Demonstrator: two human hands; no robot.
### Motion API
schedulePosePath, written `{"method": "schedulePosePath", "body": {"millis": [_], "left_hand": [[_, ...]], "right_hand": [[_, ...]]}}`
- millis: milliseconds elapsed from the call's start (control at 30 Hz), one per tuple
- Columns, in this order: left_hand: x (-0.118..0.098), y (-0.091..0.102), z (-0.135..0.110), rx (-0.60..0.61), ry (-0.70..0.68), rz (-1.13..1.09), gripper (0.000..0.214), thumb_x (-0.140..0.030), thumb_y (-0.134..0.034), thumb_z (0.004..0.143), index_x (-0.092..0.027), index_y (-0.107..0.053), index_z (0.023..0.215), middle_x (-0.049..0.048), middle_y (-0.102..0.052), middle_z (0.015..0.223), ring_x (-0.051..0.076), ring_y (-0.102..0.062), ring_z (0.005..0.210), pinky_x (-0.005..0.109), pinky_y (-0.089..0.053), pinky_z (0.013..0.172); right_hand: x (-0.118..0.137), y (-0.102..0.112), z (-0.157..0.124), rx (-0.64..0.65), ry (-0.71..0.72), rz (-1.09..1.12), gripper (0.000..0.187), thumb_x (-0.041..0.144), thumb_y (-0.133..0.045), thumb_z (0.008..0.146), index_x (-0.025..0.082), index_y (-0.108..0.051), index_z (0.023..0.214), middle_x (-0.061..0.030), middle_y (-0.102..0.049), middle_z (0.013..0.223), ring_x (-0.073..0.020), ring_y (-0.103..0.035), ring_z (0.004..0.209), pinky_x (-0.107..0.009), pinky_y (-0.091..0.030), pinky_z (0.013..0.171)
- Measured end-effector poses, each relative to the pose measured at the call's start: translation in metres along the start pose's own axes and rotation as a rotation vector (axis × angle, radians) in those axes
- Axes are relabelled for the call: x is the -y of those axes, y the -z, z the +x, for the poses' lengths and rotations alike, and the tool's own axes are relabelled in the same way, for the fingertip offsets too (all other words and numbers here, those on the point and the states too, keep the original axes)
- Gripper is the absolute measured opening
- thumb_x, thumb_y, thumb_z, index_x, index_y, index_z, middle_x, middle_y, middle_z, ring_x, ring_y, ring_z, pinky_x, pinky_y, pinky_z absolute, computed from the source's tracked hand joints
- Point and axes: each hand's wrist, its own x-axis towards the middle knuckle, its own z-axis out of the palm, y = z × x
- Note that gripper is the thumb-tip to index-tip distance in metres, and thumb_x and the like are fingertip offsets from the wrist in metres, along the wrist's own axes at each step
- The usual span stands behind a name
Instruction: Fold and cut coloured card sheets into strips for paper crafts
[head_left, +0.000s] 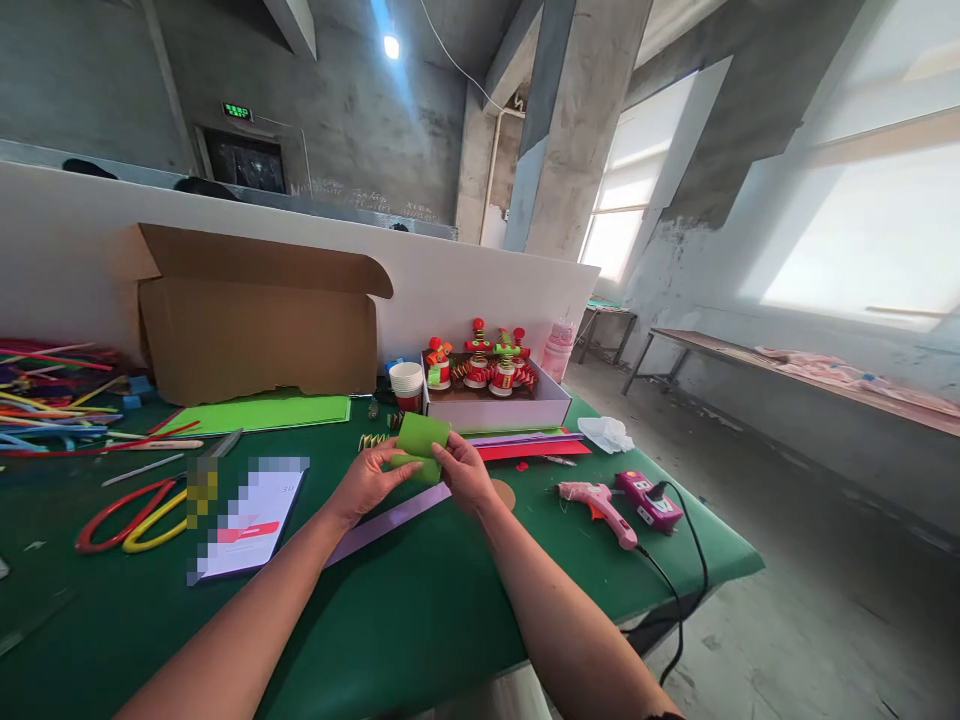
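Observation:
A piece of green paper, bent over on itself, is held up above the table between both hands. My left hand pinches its left side, thumb on the lower flap. On the right edge, my right hand grips it between thumb and fingers. Beneath the hands a purple paper strip lies slantwise on the green tabletop. A round brown disc shows partly behind my right wrist. Just behind the paper sits a coiled gold paper spring.
A white box holds several red and green paper-cup figures, beside stacked paper cups. Scissors and a phone lie left. On the right are a pink glue gun, a purple power strip and trailing cords.

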Motion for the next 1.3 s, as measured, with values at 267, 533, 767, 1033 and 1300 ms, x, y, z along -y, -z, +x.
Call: {"method": "schedulePosePath", "body": {"millis": [267, 533, 767, 1033, 1300], "left_hand": [[-0.001, 0.003, 0.001, -0.006, 0.05, -0.06, 0.047, -0.068, -0.067, 0.072, -0.025, -0.08, 0.087, 0.0058, -0.078, 0.108, 0.028, -0.066, 0.11, 0.045, -0.052, 0.099], [0.002, -0.001, 0.001, 0.002, 0.065, -0.083, 0.045, -0.063, -0.067, 0.073, -0.021, -0.08, 0.087, 0.0067, -0.079, 0.101, 0.027, -0.07, 0.101, 0.044, -0.055, 0.093], [0.011, -0.001, 0.003, -0.104, -0.006, 0.057, 0.053, -0.058, -0.068, 0.076, -0.024, -0.071, 0.116, 0.0105, -0.066, 0.134, 0.031, -0.063, 0.118, 0.05, -0.05, 0.102], [0.018, 0.001, 0.002, 0.032, -0.379, 0.466, 0.035, -0.033, -0.068, 0.086, -0.036, -0.07, 0.12, 0.0024, -0.066, 0.137, 0.029, -0.048, 0.135, 0.054, -0.036, 0.114], [0.019, 0.007, 0.006, -0.026, -0.318, 0.467, 0.026, -0.042, -0.064, 0.089, -0.028, -0.075, 0.109, 0.0062, -0.075, 0.106, 0.025, -0.06, 0.109, 0.046, -0.049, 0.099]], "right_hand": [[-0.001, 0.0, 0.001, 0.029, 0.013, -0.025, 0.05, 0.038, -0.089, 0.061, 0.024, -0.064, 0.102, -0.0027, -0.075, 0.099, -0.0241, -0.069, 0.101, -0.034, -0.058, 0.083], [-0.006, 0.004, 0.004, 0.043, -0.023, -0.02, 0.037, 0.039, -0.085, 0.063, 0.024, -0.065, 0.091, -0.0023, -0.076, 0.089, -0.0254, -0.07, 0.097, -0.035, -0.058, 0.079], [-0.013, 0.017, 0.01, -0.087, -0.089, 0.052, 0.03, 0.019, -0.078, 0.058, 0.022, -0.068, 0.086, -0.0015, -0.076, 0.083, -0.0231, -0.072, 0.086, -0.031, -0.057, 0.071], [-0.012, 0.028, 0.01, -0.117, -0.148, 0.096, 0.038, 0.007, -0.069, 0.053, 0.019, -0.072, 0.089, -0.0004, -0.076, 0.079, -0.0165, -0.069, 0.072, -0.026, -0.055, 0.067], [-0.007, 0.019, 0.007, -0.057, -0.218, 0.082, 0.02, 0.014, -0.068, 0.065, 0.018, -0.07, 0.084, -0.0053, -0.077, 0.088, -0.0222, -0.072, 0.088, -0.035, -0.058, 0.082]]}}
